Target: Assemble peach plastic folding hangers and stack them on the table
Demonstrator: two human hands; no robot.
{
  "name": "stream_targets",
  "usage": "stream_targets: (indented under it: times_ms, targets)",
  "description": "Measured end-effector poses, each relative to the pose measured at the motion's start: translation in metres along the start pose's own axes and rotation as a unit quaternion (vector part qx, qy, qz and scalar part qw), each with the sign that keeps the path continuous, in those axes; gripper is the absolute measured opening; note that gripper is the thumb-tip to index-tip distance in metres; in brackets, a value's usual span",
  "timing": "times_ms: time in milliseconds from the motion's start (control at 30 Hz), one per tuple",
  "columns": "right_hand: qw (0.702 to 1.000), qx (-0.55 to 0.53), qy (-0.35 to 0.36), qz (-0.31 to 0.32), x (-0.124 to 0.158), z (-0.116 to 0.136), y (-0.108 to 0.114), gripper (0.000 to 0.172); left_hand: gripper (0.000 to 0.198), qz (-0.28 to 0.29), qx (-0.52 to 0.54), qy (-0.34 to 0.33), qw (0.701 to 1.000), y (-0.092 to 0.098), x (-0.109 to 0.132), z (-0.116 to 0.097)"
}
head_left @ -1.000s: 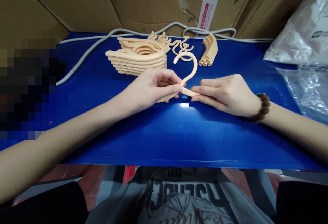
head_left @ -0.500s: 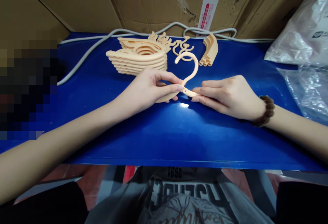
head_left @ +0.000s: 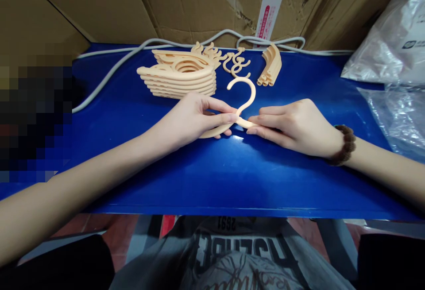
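Over the glossy blue surface (head_left: 212, 183), a smooth hook-topped hanger (head_left: 252, 95) is pinched by left hand (head_left: 191, 117) and right hand (head_left: 295, 124), both closed; crinkled plastic bag (head_left: 381, 53), contents unclear.

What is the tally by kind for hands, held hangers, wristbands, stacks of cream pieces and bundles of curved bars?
Hands (left hand, right hand): 2
Held hanger: 1
Brown wristband: 1
Stack of cream pieces: 1
Bundle of curved bars: 1
Total: 6
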State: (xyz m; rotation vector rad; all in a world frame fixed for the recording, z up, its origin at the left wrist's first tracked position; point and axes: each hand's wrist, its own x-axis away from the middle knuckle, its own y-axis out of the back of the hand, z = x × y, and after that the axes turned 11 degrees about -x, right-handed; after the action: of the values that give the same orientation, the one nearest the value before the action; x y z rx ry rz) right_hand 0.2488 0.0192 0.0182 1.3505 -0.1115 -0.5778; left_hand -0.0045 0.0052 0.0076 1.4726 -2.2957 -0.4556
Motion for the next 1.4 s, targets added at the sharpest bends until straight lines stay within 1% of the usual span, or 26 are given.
stream_targets:
  times_ms: [133, 200, 233, 300, 400, 500, 600, 767, 900, 1000, 1167, 1333, 1400]
  targets:
    - [1.000, -0.002, -0.001, -0.004, 0.000, 0.000, 0.000, 0.046, 0.018, 0.000, -0.012, -0.018, 1.000, -0.003, 0.001, -0.003]
    - [1.000, -0.013, -0.003, -0.007, 0.001, -0.002, 0.000, 0.046, 0.020, -0.014, -0.056, -0.051, 0.997, -0.005, 0.003, -0.006]
    - [1.000, -0.021, -0.005, -0.009, 0.001, -0.003, -0.001, 0.046, 0.022, -0.023, -0.096, -0.072, 0.992, -0.006, 0.004, -0.007]
    - [0.999, -0.036, -0.003, -0.012, 0.001, -0.005, -0.002, 0.044, 0.025, -0.045, -0.205, -0.119, 0.971, -0.007, 0.006, -0.007]
    - [0.999, -0.034, 0.005, -0.019, 0.001, -0.008, -0.003, 0.038, 0.026, -0.068, -0.357, -0.169, 0.916, -0.005, 0.008, -0.006]
    - [0.999, -0.014, 0.020, -0.026, 0.001, -0.010, -0.005, 0.037, 0.030, -0.073, -0.427, -0.195, 0.880, -0.003, 0.008, -0.003]
    - [0.999, -0.005, 0.029, -0.036, 0.000, -0.011, -0.005, 0.038, 0.030, -0.079, -0.460, -0.208, 0.860, -0.003, 0.007, -0.001]
    - [0.997, 0.039, 0.031, -0.065, -0.001, -0.010, -0.005, 0.041, 0.028, -0.095, -0.493, -0.215, 0.838, -0.006, 0.009, 0.000]
    - [0.994, 0.071, 0.050, -0.072, -0.001, -0.011, -0.006, 0.041, 0.030, -0.105, -0.513, -0.222, 0.823, -0.005, 0.010, 0.000]
    - [0.992, 0.089, 0.047, -0.071, -0.001, -0.011, -0.007, 0.041, 0.032, -0.106, -0.522, -0.227, 0.816, -0.005, 0.010, -0.001]
    - [0.991, 0.100, 0.015, -0.091, -0.002, -0.009, -0.006, 0.039, 0.033, -0.124, -0.522, -0.234, 0.811, -0.004, 0.012, -0.001]
    - [0.990, 0.106, 0.013, -0.096, -0.002, -0.004, -0.003, 0.038, 0.034, -0.117, -0.528, -0.231, 0.809, -0.002, 0.012, -0.002]
    - [0.988, 0.116, 0.002, -0.104, -0.002, -0.003, -0.002, 0.036, 0.034, -0.114, -0.532, -0.225, 0.808, -0.002, 0.011, -0.003]
